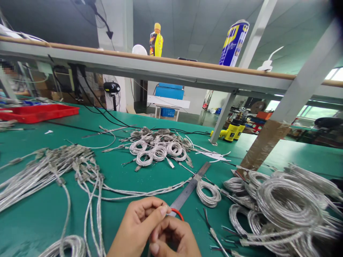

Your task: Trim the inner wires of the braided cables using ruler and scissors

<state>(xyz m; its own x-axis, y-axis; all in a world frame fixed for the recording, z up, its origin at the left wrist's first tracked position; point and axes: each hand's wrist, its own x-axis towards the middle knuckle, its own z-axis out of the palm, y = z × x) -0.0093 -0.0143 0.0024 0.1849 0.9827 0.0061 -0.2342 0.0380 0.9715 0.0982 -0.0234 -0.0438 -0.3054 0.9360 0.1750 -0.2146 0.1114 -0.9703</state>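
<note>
At the bottom centre, my left hand (136,226) is closed, thumb and forefinger pinched together at the tips; what they pinch is too small to make out. Close against it on the right, my right hand (175,235) has its fingers curled in, and whatever is in them is hidden. A red curved piece (177,213), like a tool's handle, shows just behind the fingers; I cannot tell whether a hand grips it. Beyond it a steel ruler (184,194) lies slanted on the green tabletop (123,217). Beside the ruler sits one coiled clear-jacketed cable (208,193).
Piled cable coils (289,200) fill the right side. Straight cables (48,175) lie in a bundle at left, and small coils (159,152) are heaped mid-table. A red tray (40,113) stands back left. Overhead runs a shelf (171,66) with a spray can (233,43); its post (264,146) meets the table.
</note>
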